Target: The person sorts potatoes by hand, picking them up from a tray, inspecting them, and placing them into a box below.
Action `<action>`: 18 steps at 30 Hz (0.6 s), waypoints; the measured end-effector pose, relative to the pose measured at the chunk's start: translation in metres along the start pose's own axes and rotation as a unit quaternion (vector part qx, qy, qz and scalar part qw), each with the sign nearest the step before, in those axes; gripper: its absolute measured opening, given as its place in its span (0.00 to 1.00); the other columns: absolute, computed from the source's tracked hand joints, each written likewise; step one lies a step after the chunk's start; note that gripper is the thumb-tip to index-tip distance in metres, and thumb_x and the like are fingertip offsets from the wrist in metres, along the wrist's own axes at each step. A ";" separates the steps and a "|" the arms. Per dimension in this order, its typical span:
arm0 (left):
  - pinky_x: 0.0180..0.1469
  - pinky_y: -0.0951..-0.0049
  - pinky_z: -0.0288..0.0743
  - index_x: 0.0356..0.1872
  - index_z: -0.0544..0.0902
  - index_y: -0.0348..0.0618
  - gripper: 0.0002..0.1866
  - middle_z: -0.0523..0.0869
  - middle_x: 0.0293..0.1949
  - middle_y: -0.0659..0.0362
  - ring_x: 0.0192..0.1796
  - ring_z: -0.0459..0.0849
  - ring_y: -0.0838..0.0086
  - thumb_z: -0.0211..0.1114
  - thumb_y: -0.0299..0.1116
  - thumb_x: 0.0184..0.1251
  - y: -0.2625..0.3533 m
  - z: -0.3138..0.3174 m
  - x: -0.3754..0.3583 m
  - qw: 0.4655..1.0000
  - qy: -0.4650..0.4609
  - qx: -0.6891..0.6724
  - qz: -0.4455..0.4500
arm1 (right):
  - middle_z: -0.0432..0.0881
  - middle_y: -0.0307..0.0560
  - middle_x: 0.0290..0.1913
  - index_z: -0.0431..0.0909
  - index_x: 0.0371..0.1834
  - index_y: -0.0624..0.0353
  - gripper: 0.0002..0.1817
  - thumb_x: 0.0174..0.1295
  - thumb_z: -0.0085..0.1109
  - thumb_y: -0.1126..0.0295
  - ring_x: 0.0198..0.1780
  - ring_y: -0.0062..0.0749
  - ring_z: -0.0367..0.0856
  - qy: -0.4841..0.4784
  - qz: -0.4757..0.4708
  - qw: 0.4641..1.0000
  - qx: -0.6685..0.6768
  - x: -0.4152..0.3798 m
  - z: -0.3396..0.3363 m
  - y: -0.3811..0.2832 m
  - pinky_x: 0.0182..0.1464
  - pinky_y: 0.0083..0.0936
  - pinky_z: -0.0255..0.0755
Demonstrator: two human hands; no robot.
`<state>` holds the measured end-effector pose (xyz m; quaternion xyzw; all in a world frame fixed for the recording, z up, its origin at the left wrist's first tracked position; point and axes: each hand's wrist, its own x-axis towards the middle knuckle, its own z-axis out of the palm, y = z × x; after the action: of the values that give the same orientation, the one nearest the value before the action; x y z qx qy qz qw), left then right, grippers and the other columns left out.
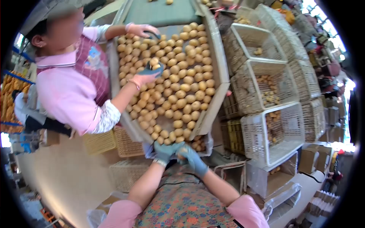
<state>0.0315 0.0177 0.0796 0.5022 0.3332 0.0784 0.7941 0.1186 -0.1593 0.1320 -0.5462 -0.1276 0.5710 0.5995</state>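
At the narrow mouth of the sorting table (209, 114), my left hand (166, 151), in a grey-blue glove, stretches its fingers to the right beside the nearest kiwifruit. My right hand (194, 160), gloved alike, bends around a brownish kiwifruit (183, 152), only partly visible between the hands. The fingertips of both hands nearly meet. Many round tan kiwifruit (175, 78) cover the tabletop ahead. Just below the mouth, a crate (208, 146) with more kiwifruit is partly hidden by my right hand.
On the left a co-worker (72, 87) reaches over the table, one gloved hand (151, 72) holding kiwifruit. White plastic crates (247, 140) stand stacked at the right, several with a few fruits inside. A green conveyor belt (161, 13) adjoins the far end. Yellow and brown crates (99, 142) are at lower left.
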 end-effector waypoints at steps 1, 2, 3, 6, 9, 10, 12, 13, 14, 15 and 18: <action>0.79 0.59 0.65 0.76 0.66 0.38 0.47 0.74 0.74 0.54 0.76 0.70 0.65 0.76 0.54 0.63 0.025 0.009 -0.008 0.973 0.007 0.230 0.019 | 0.82 0.49 0.53 0.79 0.58 0.59 0.18 0.69 0.65 0.65 0.49 0.35 0.82 0.004 0.042 0.998 0.037 -0.030 -0.001 0.011 0.49 0.31 0.80; 0.78 0.60 0.67 0.74 0.66 0.35 0.53 0.73 0.74 0.52 0.76 0.69 0.67 0.87 0.45 0.51 0.027 0.017 -0.008 0.995 0.072 0.072 0.015 | 0.83 0.48 0.48 0.81 0.56 0.58 0.17 0.68 0.66 0.64 0.47 0.37 0.84 0.038 0.067 0.997 0.020 -0.052 -0.013 0.032 0.48 0.32 0.80; 0.73 0.62 0.74 0.74 0.64 0.38 0.55 0.73 0.74 0.52 0.73 0.75 0.65 0.89 0.45 0.47 0.031 0.015 -0.006 0.958 0.083 0.255 0.103 | 0.85 0.47 0.44 0.82 0.53 0.58 0.16 0.66 0.67 0.64 0.45 0.39 0.85 0.077 0.087 0.993 -0.028 -0.069 -0.032 0.051 0.48 0.33 0.81; 0.79 0.63 0.64 0.79 0.63 0.46 0.50 0.70 0.78 0.58 0.77 0.70 0.68 0.74 0.59 0.60 -0.038 -0.012 0.033 0.859 0.068 0.480 0.165 | 0.87 0.48 0.31 0.86 0.38 0.57 0.08 0.57 0.63 0.69 0.43 0.46 0.87 0.116 -0.147 0.815 -0.548 -0.064 -0.142 0.033 0.48 0.40 0.81; 0.65 0.64 0.79 0.72 0.73 0.44 0.47 0.84 0.66 0.59 0.65 0.83 0.64 0.84 0.55 0.54 -0.021 -0.008 0.001 0.885 0.085 0.420 0.181 | 0.84 0.48 0.45 0.77 0.46 0.55 0.03 0.72 0.56 0.71 0.44 0.38 0.84 0.115 -0.183 0.915 0.340 -0.010 -0.216 -0.115 0.48 0.31 0.80; 0.68 0.64 0.77 0.73 0.71 0.41 0.51 0.83 0.67 0.57 0.67 0.81 0.65 0.86 0.54 0.51 -0.025 -0.003 -0.032 0.890 0.118 0.409 0.164 | 0.84 0.45 0.48 0.79 0.54 0.55 0.08 0.80 0.51 0.68 0.47 0.30 0.83 0.248 -0.225 0.942 -0.029 -0.002 -0.208 -0.178 0.52 0.25 0.78; 0.75 0.64 0.71 0.76 0.64 0.38 0.57 0.77 0.72 0.55 0.72 0.75 0.66 0.87 0.54 0.49 0.016 0.010 -0.005 0.934 0.129 0.305 0.136 | 0.85 0.48 0.54 0.80 0.57 0.57 0.14 0.82 0.51 0.60 0.56 0.29 0.83 0.203 -0.279 0.872 0.348 0.028 -0.195 -0.260 0.63 0.25 0.81; 0.77 0.64 0.68 0.78 0.61 0.38 0.59 0.72 0.76 0.55 0.75 0.71 0.65 0.86 0.55 0.50 0.026 0.017 -0.007 0.970 0.099 0.213 0.058 | 0.84 0.46 0.50 0.79 0.60 0.56 0.14 0.81 0.51 0.62 0.50 0.26 0.82 0.265 -0.322 0.873 0.251 0.034 -0.163 -0.278 0.58 0.25 0.79; 0.81 0.61 0.64 0.80 0.57 0.39 0.59 0.64 0.80 0.55 0.80 0.64 0.65 0.83 0.55 0.55 0.024 0.015 0.000 0.984 0.041 -0.175 0.000 | 0.84 0.43 0.47 0.79 0.62 0.56 0.15 0.80 0.52 0.64 0.45 0.23 0.80 0.332 -0.350 0.863 0.151 0.033 -0.147 -0.285 0.54 0.25 0.77; 0.81 0.61 0.64 0.80 0.57 0.39 0.59 0.64 0.80 0.55 0.80 0.64 0.65 0.83 0.55 0.55 0.016 0.012 0.000 0.983 0.041 -0.178 -0.001 | 0.86 0.44 0.49 0.81 0.62 0.57 0.15 0.78 0.53 0.66 0.48 0.22 0.82 0.283 -0.301 0.908 -0.070 0.037 -0.151 -0.261 0.56 0.23 0.76; 0.80 0.50 0.65 0.81 0.56 0.40 0.50 0.63 0.81 0.53 0.80 0.63 0.58 0.72 0.55 0.69 0.004 0.005 -0.008 0.883 0.007 -0.462 -0.086 | 0.87 0.43 0.42 0.84 0.58 0.58 0.15 0.72 0.58 0.68 0.44 0.35 0.84 0.163 -0.283 0.884 -0.334 0.087 -0.082 -0.172 0.51 0.32 0.79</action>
<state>0.0297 0.0122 0.0877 0.0472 0.3062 0.1583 0.9375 0.3032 -0.0866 0.1984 -0.7400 -0.3603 0.2035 0.5303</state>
